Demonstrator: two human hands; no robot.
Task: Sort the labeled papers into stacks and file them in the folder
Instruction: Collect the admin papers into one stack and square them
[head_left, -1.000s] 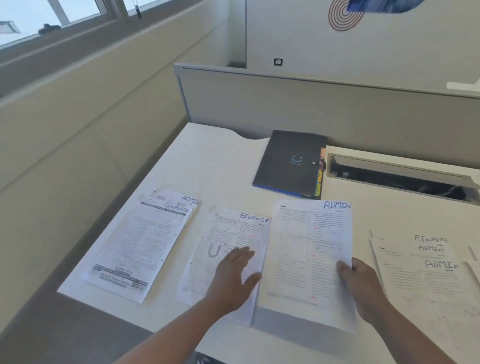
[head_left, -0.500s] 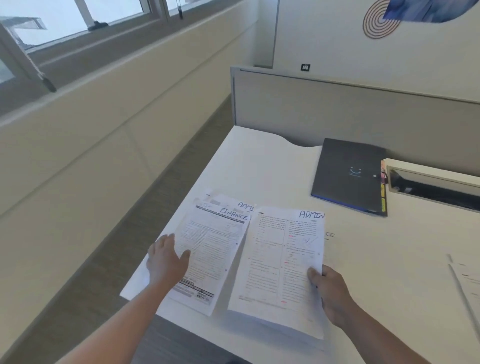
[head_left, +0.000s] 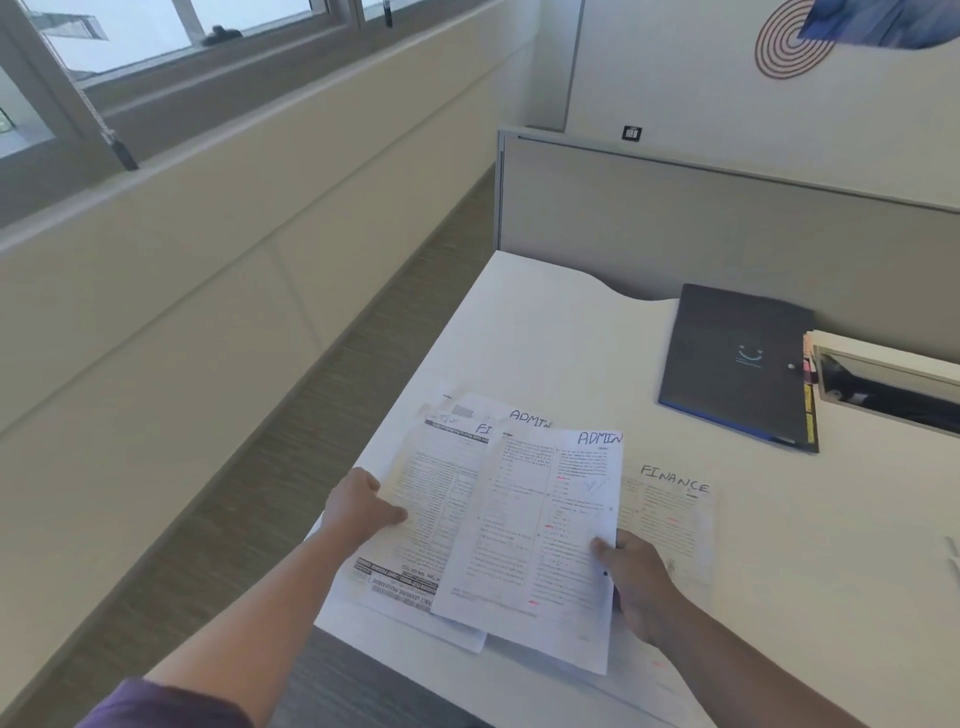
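Observation:
My right hand (head_left: 631, 582) pinches the right edge of a printed sheet labeled ADMIN (head_left: 540, 530) and holds it lifted over the left pile. That left pile (head_left: 431, 499) lies at the desk's left edge, with a sheet starting "FI" on top and another ADMIN sheet (head_left: 524, 415) under it. My left hand (head_left: 361, 506) grips the pile's left edge, thumb on top. A sheet labeled FINANCE (head_left: 670, 514) lies flat to the right. The dark folder (head_left: 737, 364) lies shut at the back of the desk.
The white desk (head_left: 545, 332) ends at a grey partition (head_left: 727, 223) behind. An open cable tray (head_left: 888, 382) sits right of the folder. The desk's left edge drops to a carpeted floor (head_left: 260, 467) beside the wall.
My right hand has carried the ADMIN sheet left until it overlaps the left pile, uncovering the FINANCE sheet. My left hand has closed on the pile's left edge.

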